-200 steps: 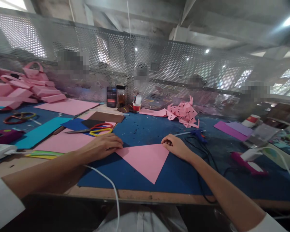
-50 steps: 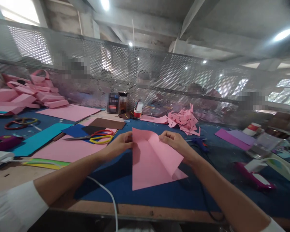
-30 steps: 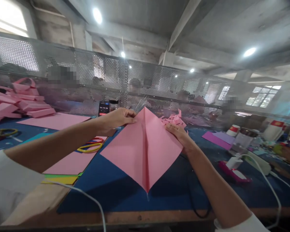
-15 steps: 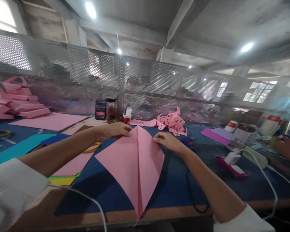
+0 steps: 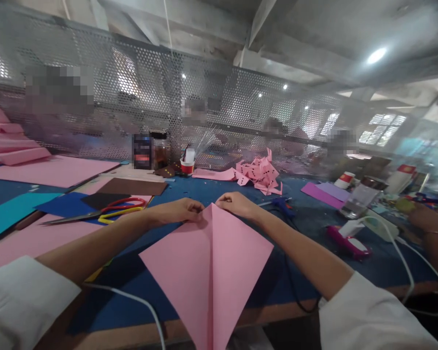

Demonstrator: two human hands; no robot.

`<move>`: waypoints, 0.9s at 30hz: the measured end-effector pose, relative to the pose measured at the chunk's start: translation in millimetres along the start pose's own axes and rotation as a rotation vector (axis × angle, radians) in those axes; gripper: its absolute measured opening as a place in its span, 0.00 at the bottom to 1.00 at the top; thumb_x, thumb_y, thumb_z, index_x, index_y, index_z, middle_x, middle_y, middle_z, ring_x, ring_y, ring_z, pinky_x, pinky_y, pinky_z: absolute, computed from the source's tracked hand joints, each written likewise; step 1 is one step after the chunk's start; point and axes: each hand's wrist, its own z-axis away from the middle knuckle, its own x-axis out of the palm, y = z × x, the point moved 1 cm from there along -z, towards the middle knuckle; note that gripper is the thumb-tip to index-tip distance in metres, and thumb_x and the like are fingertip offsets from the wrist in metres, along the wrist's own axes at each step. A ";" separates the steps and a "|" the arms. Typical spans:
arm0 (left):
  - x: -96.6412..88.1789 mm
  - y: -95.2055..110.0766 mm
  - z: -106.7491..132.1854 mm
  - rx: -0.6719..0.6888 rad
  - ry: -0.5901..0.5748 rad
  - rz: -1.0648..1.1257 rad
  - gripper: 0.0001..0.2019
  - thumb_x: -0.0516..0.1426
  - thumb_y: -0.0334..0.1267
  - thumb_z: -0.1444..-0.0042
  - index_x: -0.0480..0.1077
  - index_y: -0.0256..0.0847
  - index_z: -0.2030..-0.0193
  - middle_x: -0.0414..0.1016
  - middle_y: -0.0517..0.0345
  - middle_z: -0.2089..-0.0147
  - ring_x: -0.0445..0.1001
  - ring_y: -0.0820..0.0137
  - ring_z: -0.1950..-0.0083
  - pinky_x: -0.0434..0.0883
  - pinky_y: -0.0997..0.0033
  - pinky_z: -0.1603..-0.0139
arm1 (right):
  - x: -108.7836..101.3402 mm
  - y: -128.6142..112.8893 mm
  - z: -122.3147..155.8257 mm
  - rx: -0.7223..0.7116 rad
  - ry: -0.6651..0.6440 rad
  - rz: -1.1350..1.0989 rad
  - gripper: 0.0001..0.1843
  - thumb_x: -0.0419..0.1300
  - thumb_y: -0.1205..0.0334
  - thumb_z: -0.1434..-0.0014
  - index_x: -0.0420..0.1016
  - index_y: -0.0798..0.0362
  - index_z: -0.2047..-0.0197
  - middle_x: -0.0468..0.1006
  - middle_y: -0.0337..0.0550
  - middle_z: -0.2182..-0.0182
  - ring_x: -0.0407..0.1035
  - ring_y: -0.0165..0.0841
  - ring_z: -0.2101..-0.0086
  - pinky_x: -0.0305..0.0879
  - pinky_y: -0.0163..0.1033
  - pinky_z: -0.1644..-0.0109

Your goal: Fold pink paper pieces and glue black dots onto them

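Note:
A large pink sheet of paper (image 5: pixel 237 257), creased down its middle into a kite shape, lies in front of me with its lower point past the table's front edge. My left hand (image 5: pixel 184 210) pinches its upper left edge, fingers curled. At the top tip, my right hand (image 5: pixel 233 201) has its fingers closed on the paper's upper right edge. Beyond my left forearm, scissors (image 5: pixel 122 206) with red and yellow handles rest on coloured sheets. A blue glue gun (image 5: pixel 282 206) lies just right of my right hand.
Pink cut scraps (image 5: pixel 259 172) lie at the back near a red-white cup (image 5: pixel 187 166), a jar (image 5: pixel 160 150) and a phone (image 5: pixel 142 151). A magenta tool (image 5: pixel 346 243) and white cable (image 5: pixel 405 262) lie right. Another person's hand (image 5: pixel 423 216) is at the far right.
My right hand has slid from the paper's right side up to its top tip. The paper's right half now lies flatter and wider, and the paper sits nearer to me. The view has shifted slightly.

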 end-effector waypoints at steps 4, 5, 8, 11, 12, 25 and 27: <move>1.9 -5.4 -1.1 0.011 0.026 -0.009 0.10 0.64 0.42 0.56 0.80 0.42 0.66 0.76 0.61 0.71 0.68 0.68 0.72 0.59 0.73 0.73 | 8.4 0.7 -2.4 0.010 -0.009 -0.046 0.11 0.60 0.62 0.41 0.82 0.58 0.61 0.83 0.45 0.65 0.75 0.35 0.63 0.67 0.36 0.59; 2.5 -7.5 -3.0 0.015 0.047 -0.010 0.10 0.64 0.42 0.56 0.80 0.42 0.66 0.76 0.61 0.71 0.68 0.68 0.72 0.59 0.73 0.72 | 10.0 0.5 -1.6 0.008 -0.009 -0.056 0.11 0.60 0.62 0.41 0.82 0.58 0.60 0.83 0.46 0.65 0.75 0.35 0.64 0.67 0.36 0.59; 5.1 -15.2 -11.0 0.020 0.142 0.000 0.13 0.63 0.44 0.53 0.80 0.42 0.62 0.78 0.60 0.68 0.71 0.67 0.68 0.61 0.73 0.70 | 13.1 -1.5 1.1 -0.005 -0.012 -0.090 0.12 0.60 0.61 0.40 0.81 0.58 0.59 0.83 0.46 0.64 0.75 0.35 0.64 0.67 0.36 0.60; 8.1 -22.9 -18.7 0.024 0.236 0.020 0.15 0.62 0.47 0.51 0.78 0.40 0.59 0.79 0.58 0.64 0.73 0.65 0.64 0.64 0.71 0.65 | 14.4 -3.4 3.0 -0.020 -0.027 -0.117 0.12 0.61 0.60 0.40 0.81 0.58 0.59 0.83 0.45 0.64 0.74 0.33 0.64 0.67 0.35 0.60; 9.0 -24.9 -20.5 0.028 0.258 0.025 0.16 0.62 0.47 0.51 0.78 0.39 0.60 0.80 0.57 0.64 0.73 0.65 0.63 0.65 0.70 0.63 | 14.7 -3.6 3.3 -0.022 -0.033 -0.122 0.12 0.61 0.60 0.40 0.81 0.58 0.59 0.82 0.45 0.65 0.74 0.33 0.65 0.66 0.35 0.61; 16.0 -28.4 -20.7 0.079 0.348 -0.031 0.15 0.62 0.49 0.50 0.76 0.37 0.65 0.74 0.61 0.71 0.68 0.70 0.69 0.61 0.71 0.68 | 23.7 1.4 -0.3 -0.129 0.018 -0.084 0.09 0.63 0.59 0.40 0.79 0.56 0.61 0.81 0.43 0.66 0.73 0.32 0.64 0.65 0.35 0.60; 16.6 -29.5 -20.7 0.085 0.354 -0.048 0.15 0.61 0.48 0.49 0.76 0.37 0.65 0.75 0.60 0.70 0.69 0.70 0.68 0.62 0.71 0.67 | 24.6 3.0 -1.0 -0.141 0.030 -0.078 0.08 0.63 0.60 0.41 0.79 0.56 0.62 0.81 0.42 0.66 0.73 0.32 0.65 0.65 0.35 0.60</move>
